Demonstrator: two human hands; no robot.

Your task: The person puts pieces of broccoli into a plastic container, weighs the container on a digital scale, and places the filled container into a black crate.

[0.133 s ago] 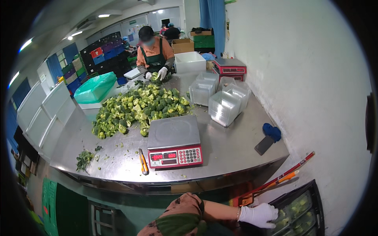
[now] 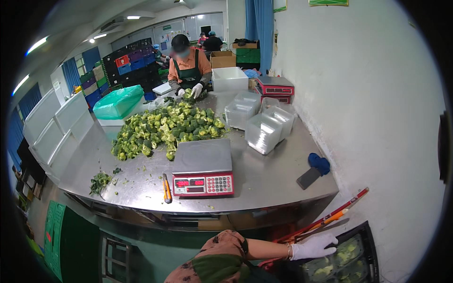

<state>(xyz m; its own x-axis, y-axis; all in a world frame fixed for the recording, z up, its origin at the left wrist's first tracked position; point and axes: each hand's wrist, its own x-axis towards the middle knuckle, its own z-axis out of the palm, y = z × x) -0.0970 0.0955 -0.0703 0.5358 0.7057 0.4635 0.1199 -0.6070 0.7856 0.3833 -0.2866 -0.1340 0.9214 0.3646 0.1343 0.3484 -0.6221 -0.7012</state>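
My left hand [image 2: 313, 247], in a white glove, reaches over the near left part of a black crate [image 2: 371, 245] at the lower right. Its fingers are stretched out and somewhat apart, and nothing shows in them. Under and beside the fingers lie clear plastic trays holding green broccoli pieces [image 2: 348, 251]. Whether the fingertips touch a tray rim I cannot tell. The forearm comes from a pink patterned sleeve with a dark green patch at the bottom edge. My right hand is out of the picture.
The steel table [image 2: 269, 184] bears a broccoli heap [image 2: 165, 127], a red scale [image 2: 203, 165], an orange cutter knife [image 2: 166, 188], stacked clear trays [image 2: 264, 132] and a phone [image 2: 308, 178]. Across it a co-worker [image 2: 191, 70] handles broccoli. Red and orange poles [image 2: 344, 207] lean by the wall.
My left hand has shifted toward the table side of the crate, and its fingers reach farther over the trays. The whole view has tilted slightly.
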